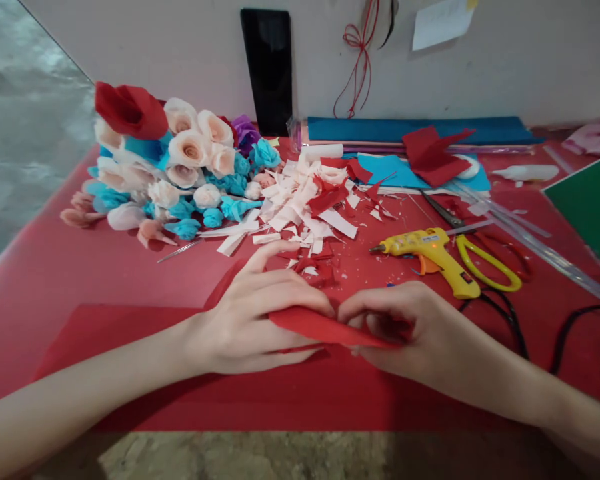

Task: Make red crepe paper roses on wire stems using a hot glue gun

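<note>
Between my two hands is a piece of red crepe paper (pixel 333 328), held over the front part of the red table. My left hand (pixel 253 320) grips its left side, the paper passing between the fingers while the index finger sticks up. On the other side, my right hand (pixel 400 327) pinches the paper's right end with curled fingers. The two hands' fingertips nearly meet at the paper's upper edge. A larger flat red sheet (pixel 105 333) lies under my left forearm.
Paper flowers (pixel 185 150) crowd the back left, beside white and red paper scraps (pixel 300 200). To the right lie a yellow glue gun (pixel 430 253), scissors (pixel 485 263), clear sticks (pixel 545 240) and a black cable (pixel 510 323). A dark phone (pixel 267 70) leans on the wall.
</note>
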Motion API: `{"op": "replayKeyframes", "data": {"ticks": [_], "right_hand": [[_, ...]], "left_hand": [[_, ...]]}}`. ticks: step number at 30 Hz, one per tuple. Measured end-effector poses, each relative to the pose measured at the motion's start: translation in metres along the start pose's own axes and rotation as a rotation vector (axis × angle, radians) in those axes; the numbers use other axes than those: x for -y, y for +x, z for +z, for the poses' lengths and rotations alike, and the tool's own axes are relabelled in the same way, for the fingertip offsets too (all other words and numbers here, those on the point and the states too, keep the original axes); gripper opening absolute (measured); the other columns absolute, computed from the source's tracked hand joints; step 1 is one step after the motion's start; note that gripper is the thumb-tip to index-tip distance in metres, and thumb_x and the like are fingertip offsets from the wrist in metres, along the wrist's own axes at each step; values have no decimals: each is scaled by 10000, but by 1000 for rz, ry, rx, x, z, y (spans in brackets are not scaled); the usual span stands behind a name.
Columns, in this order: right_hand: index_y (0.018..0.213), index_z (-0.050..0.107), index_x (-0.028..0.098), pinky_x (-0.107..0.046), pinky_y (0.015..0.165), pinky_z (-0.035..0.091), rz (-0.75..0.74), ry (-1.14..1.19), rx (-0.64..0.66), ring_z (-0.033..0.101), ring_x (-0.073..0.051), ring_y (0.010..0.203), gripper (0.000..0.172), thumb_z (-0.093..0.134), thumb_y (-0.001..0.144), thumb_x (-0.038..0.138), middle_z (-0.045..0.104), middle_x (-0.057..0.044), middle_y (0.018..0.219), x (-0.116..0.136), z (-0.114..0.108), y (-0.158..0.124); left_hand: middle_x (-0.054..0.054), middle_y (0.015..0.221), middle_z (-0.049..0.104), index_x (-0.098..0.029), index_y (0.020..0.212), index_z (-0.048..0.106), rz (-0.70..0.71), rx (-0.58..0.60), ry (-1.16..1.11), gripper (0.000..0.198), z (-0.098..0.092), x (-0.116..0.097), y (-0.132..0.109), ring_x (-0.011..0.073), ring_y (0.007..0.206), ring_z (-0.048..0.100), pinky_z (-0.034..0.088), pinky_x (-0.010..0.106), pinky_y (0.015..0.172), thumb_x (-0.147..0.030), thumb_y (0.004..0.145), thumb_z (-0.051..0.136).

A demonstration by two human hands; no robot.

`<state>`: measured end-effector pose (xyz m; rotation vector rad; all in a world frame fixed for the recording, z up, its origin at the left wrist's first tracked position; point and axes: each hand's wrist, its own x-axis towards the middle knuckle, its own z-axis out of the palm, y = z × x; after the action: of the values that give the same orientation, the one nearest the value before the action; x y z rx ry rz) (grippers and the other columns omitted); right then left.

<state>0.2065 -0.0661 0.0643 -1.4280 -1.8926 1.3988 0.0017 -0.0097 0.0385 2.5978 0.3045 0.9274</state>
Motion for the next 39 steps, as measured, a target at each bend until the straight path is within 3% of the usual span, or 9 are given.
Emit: {"op": "replayKeyframes", "data": {"ticks": [6,16,20,24,30,39], "right_hand": [[786,611,206,-118,437,290,-32,-36,-60,362,-19,467,73,572,730,182,446,79,524,1,2,-1],[773,607,181,-138,493,308,-68,-188,-102,373,-27,503,70,544,771,212,449,68,555,4,3,-1],[777,603,192,-145,486,299,-68,-177,-122,366,-29,500,53,563,756,221,443,69,551,2,4,-3],[754,585,197,-164,450,267,20,-35,-56,323,-43,488,48,575,736,241,399,62,544,0,3,-1],[764,553,167,-165,479,291,173,271,69,367,-51,513,119,579,651,140,445,47,577,-2,1,5],[758,540,165,-171,499,314,210,321,88,454,-66,559,124,591,647,142,538,20,653,-2,-1,5]], "left_hand": [[38,860,676,-167,797,606,25,-85,6,121,3,1,0,122,739,629,370,445,967,-198,702,674],[44,917,663,-176,862,618,-51,-19,-10,142,4,2,-1,114,791,625,261,480,1049,-202,724,646],[46,917,663,-170,874,606,-46,-6,-19,152,4,1,-2,113,801,625,279,478,1048,-175,725,638],[34,896,670,-174,855,604,-42,-5,-14,125,4,0,-2,109,770,628,257,490,1057,-178,732,629],[29,871,662,-160,819,600,-47,-35,-44,97,4,-1,-2,97,728,619,233,486,1062,-168,728,633],[20,860,665,-153,812,582,-26,-31,-30,104,3,-2,-1,106,738,613,244,472,1059,-159,725,639]]}}
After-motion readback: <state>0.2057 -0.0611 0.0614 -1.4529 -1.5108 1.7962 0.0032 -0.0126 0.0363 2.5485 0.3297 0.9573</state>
